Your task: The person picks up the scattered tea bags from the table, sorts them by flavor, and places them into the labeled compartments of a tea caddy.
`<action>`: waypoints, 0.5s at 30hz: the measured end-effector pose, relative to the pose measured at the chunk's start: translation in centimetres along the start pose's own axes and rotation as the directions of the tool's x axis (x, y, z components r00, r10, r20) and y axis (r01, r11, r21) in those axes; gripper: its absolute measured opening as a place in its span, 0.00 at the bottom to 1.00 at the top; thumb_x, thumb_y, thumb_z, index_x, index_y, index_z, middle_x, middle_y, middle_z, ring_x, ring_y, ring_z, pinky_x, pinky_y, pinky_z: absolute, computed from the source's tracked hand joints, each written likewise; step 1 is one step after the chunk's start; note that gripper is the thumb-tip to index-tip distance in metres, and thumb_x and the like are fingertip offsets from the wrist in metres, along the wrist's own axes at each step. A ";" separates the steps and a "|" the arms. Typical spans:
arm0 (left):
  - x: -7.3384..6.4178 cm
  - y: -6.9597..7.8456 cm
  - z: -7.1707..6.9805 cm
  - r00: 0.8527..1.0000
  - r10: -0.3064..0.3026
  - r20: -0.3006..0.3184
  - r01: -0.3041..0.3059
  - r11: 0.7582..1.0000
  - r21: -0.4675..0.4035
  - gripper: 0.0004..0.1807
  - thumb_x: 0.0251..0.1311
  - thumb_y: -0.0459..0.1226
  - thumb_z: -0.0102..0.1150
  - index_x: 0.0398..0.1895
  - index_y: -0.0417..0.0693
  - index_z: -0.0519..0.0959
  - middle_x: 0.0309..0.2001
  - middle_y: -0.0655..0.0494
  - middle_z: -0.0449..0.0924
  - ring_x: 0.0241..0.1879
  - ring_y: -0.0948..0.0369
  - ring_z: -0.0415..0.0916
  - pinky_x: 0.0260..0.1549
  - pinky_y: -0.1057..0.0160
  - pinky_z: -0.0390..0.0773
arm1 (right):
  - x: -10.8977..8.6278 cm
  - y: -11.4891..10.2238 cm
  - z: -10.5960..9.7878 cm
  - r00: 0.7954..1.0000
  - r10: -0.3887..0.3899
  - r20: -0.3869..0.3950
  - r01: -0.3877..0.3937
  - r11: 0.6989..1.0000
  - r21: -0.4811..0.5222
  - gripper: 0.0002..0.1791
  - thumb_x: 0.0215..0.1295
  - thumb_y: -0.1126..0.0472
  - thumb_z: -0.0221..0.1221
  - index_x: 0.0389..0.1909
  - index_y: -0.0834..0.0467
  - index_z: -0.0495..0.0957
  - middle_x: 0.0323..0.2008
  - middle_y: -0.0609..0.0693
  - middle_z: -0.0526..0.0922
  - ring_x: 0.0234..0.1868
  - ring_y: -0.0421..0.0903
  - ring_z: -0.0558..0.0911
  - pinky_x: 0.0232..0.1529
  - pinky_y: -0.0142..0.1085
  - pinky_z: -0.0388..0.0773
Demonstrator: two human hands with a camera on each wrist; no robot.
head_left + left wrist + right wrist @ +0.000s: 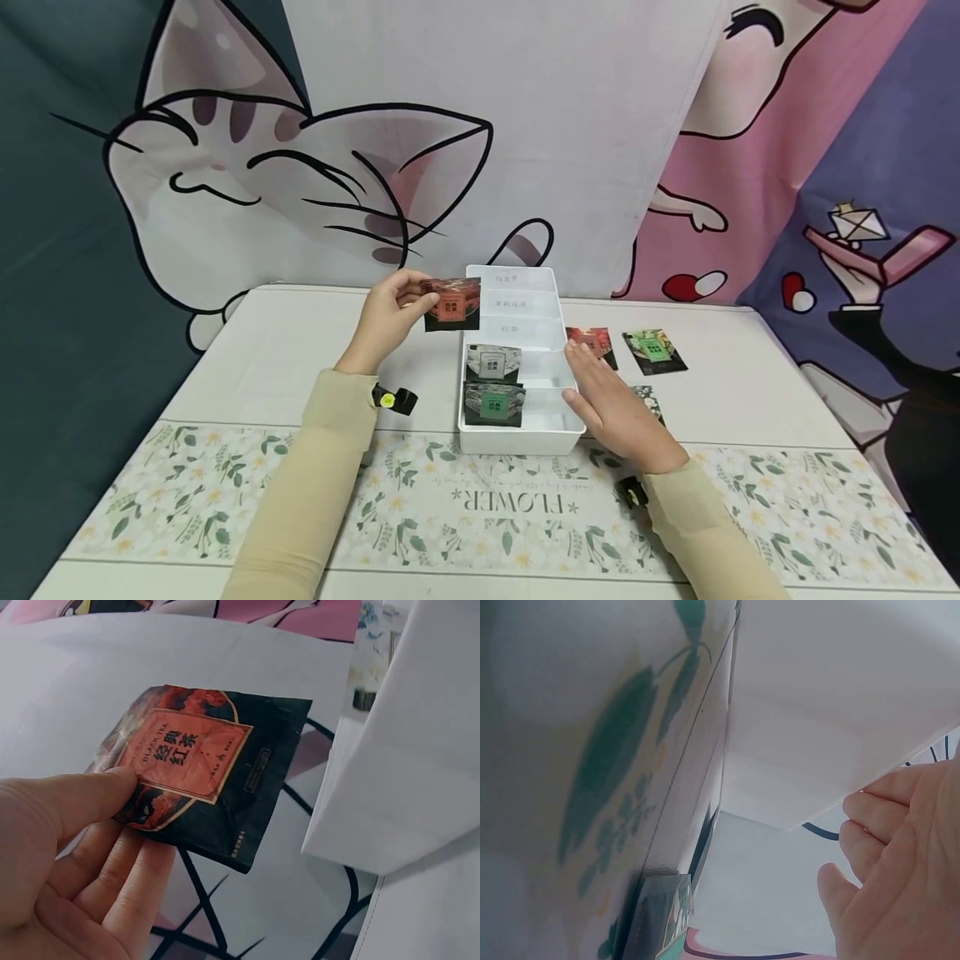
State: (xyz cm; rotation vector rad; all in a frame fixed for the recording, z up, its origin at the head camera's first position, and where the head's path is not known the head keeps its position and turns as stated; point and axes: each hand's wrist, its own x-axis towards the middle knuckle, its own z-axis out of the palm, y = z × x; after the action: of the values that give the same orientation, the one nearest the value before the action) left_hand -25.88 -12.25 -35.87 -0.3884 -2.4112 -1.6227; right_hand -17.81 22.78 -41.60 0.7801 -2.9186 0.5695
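My left hand pinches a black tea sachet with an orange label, thumb on its printed face. It is held up at the left side of a white divided box, overlapping the box's edge in the head view. In the left wrist view the sachet faces the camera, tilted, beside the white box wall. Inside the nearer compartments stand a grey-labelled sachet and a green-labelled sachet. My right hand, fingers extended, has its fingertips right at the box's right rim.
Right of the box lie a red sachet, a green and yellow sachet and a dark floral sachet, partly covered by my right hand. The tablecloth has a flowered band. A cartoon-printed cloth hangs behind the table.
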 end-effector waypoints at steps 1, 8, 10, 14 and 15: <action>0.1 0.1 0.2 1.000 0.006 0.003 -0.006 1.000 0.003 0.15 0.68 0.33 0.64 0.55 0.39 0.79 0.47 0.44 0.84 0.47 0.54 0.82 0.47 0.62 0.82 | 0.0 0.0 0.0 1.000 0.000 0.001 0.000 1.000 0.000 0.37 0.82 0.47 0.43 0.81 0.62 0.46 0.81 0.56 0.48 0.80 0.59 0.49 0.77 0.56 0.48; 0.7 0.5 1.2 0.999 0.042 0.010 -0.042 0.999 -0.025 0.13 0.67 0.33 0.65 0.53 0.38 0.80 0.45 0.44 0.84 0.46 0.53 0.83 0.46 0.63 0.83 | 0.0 0.0 0.0 1.000 0.004 0.005 -0.004 1.000 0.001 0.37 0.82 0.47 0.43 0.81 0.62 0.46 0.81 0.55 0.48 0.80 0.59 0.48 0.78 0.54 0.46; 0.9 0.5 1.5 0.999 0.046 0.011 -0.045 0.998 -0.035 0.13 0.67 0.32 0.65 0.53 0.37 0.80 0.45 0.43 0.85 0.46 0.53 0.83 0.47 0.63 0.83 | 0.0 0.0 0.0 1.000 0.003 0.005 -0.003 1.000 -0.003 0.37 0.82 0.47 0.43 0.81 0.62 0.46 0.81 0.55 0.47 0.80 0.59 0.49 0.78 0.54 0.47; 1.2 0.6 2.0 0.999 0.040 0.027 -0.038 0.998 -0.056 0.14 0.67 0.33 0.65 0.53 0.39 0.80 0.45 0.44 0.85 0.46 0.53 0.83 0.48 0.60 0.83 | 0.0 0.1 0.1 1.000 0.001 0.003 -0.001 1.000 -0.003 0.37 0.82 0.47 0.43 0.81 0.61 0.46 0.81 0.56 0.48 0.80 0.59 0.48 0.78 0.55 0.48; 1.2 0.6 2.2 0.999 0.036 0.032 -0.034 0.998 -0.056 0.14 0.67 0.34 0.65 0.53 0.39 0.80 0.45 0.44 0.85 0.46 0.53 0.83 0.48 0.59 0.83 | 0.0 0.1 0.1 1.000 0.001 0.002 -0.001 1.000 -0.002 0.37 0.82 0.47 0.43 0.81 0.61 0.46 0.81 0.57 0.48 0.80 0.58 0.48 0.78 0.55 0.48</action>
State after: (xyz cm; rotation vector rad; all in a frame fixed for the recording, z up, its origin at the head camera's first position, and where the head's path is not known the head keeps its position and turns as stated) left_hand -26.89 -9.89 -35.80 -0.4686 -2.3729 -1.6845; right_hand -17.82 22.82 -41.69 0.7796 -2.9208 0.5662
